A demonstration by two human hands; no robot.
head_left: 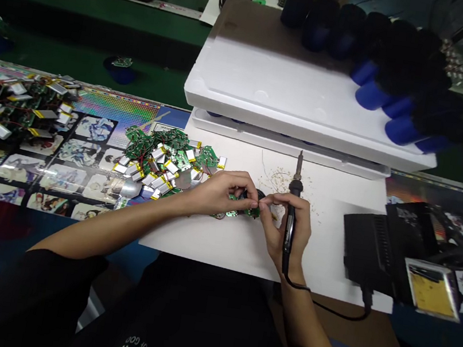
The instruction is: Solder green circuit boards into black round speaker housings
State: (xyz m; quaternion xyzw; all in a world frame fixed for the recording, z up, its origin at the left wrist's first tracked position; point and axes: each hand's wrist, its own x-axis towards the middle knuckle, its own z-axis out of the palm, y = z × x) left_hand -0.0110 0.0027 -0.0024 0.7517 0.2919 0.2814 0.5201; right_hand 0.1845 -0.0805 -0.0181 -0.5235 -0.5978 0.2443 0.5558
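My right hand (296,224) holds a soldering iron (291,217) against the palm, its tip pointing up and away from me. The thumb and forefinger of that hand are pinched together and meet the fingertips of my left hand (222,192). My left fingers are closed around something small and dark that they mostly hide. Below the fingertips, a green circuit board (232,213) shows in part over the white work sheet (200,238). To the left lies a heap of green circuit boards (175,142) with silver, yellow-edged battery cells (161,180).
White foam trays (264,74) stand behind my hands, with several blue cups (371,96) on top. Small yellowish bits (287,179) litter the sheet. At right are a black box (366,246) with a cable and a yellow sponge (433,293). More boards (11,100) lie far left.
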